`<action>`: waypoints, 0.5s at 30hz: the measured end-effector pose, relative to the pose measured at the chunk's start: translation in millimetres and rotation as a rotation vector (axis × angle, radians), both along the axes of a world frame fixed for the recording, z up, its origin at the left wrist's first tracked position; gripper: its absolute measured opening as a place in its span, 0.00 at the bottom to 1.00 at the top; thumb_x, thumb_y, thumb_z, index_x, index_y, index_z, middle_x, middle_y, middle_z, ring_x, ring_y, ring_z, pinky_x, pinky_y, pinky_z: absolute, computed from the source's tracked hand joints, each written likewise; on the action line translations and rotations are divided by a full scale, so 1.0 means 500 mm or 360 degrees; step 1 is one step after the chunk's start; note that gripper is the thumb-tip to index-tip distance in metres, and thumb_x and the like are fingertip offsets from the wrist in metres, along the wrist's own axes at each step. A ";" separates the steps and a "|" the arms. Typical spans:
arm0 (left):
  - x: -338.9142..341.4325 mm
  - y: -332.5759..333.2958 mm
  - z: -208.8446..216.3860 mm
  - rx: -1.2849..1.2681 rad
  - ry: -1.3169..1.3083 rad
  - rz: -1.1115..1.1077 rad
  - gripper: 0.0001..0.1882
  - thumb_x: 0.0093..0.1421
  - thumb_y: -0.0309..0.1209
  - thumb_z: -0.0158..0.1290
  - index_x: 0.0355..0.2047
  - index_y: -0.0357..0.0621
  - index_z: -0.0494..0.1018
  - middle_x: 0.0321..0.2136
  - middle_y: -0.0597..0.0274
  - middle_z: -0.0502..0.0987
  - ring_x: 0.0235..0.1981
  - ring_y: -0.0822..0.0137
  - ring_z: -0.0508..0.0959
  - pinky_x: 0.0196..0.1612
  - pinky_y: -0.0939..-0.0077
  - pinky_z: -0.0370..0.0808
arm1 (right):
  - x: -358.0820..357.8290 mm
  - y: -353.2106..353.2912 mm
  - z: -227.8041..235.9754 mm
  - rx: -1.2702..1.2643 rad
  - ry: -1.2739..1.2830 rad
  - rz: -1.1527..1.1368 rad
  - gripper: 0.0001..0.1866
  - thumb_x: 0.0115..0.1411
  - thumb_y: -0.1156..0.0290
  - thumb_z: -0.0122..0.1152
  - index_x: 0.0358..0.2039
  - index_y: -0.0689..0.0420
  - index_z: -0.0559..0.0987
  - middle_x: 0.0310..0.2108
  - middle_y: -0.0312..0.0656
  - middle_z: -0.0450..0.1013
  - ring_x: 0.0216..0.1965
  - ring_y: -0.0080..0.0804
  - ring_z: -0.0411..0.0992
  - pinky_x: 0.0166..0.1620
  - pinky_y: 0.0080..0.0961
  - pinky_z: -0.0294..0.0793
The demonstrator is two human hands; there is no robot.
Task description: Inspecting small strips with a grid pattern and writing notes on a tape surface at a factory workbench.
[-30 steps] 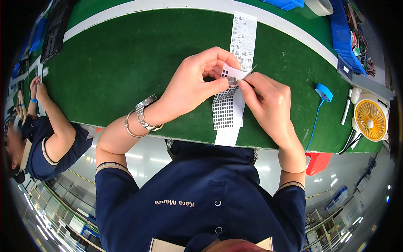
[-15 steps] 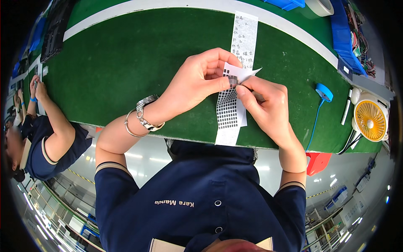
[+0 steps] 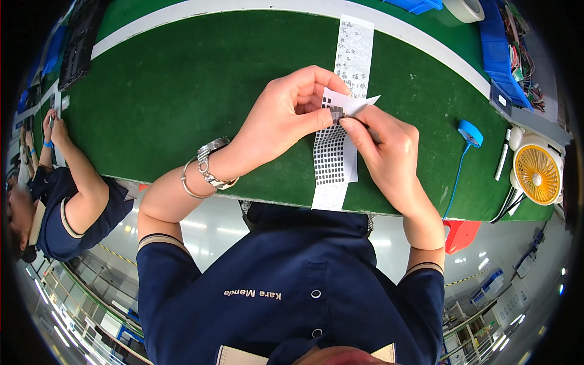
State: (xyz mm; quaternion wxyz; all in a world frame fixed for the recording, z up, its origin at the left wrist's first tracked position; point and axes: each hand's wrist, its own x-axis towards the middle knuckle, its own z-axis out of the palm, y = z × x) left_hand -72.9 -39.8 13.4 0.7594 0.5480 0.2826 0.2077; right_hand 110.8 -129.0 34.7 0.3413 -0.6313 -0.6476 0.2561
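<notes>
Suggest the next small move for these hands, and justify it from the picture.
Perhaps the right hand should pull gently: the left hand holds the black-squared sheet near its top, and the right thumb and forefinger pinch it close beside the left thumb's tip.

a green-topped workbench (image 3: pixel 182 91) with a white band (image 3: pixel 243 6) across its far side stands over a glossy pale floor (image 3: pixel 213 213) streaked with reflected light; a yellow-striped line (image 3: pixel 118 255) and railings (image 3: pixel 79 286) show at lower left.
</notes>
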 end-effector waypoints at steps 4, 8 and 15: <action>0.001 0.001 0.001 -0.0032 0.0019 0.0022 0.16 0.63 0.19 0.53 0.51 0.38 0.69 0.42 0.65 0.78 0.43 0.79 0.76 0.47 0.83 0.74 | 0.005 0.003 0.011 -0.0009 0.0019 -0.0035 0.05 0.60 0.72 0.65 0.30 0.60 0.80 0.20 0.43 0.73 0.17 0.36 0.70 0.22 0.30 0.67; 0.001 -0.003 0.002 -0.0028 -0.0020 0.0029 0.16 0.64 0.19 0.52 0.52 0.38 0.69 0.42 0.64 0.79 0.43 0.78 0.77 0.47 0.82 0.74 | 0.012 0.006 0.004 0.0052 -0.0079 0.0002 0.05 0.60 0.71 0.65 0.31 0.59 0.80 0.21 0.43 0.74 0.18 0.38 0.71 0.22 0.31 0.68; 0.000 -0.001 0.006 0.0002 0.0010 0.0021 0.17 0.62 0.18 0.53 0.52 0.38 0.69 0.41 0.64 0.79 0.42 0.78 0.78 0.46 0.82 0.75 | 0.013 0.008 0.003 0.0058 -0.0177 0.0017 0.05 0.60 0.70 0.65 0.31 0.58 0.80 0.22 0.43 0.75 0.20 0.40 0.74 0.23 0.32 0.70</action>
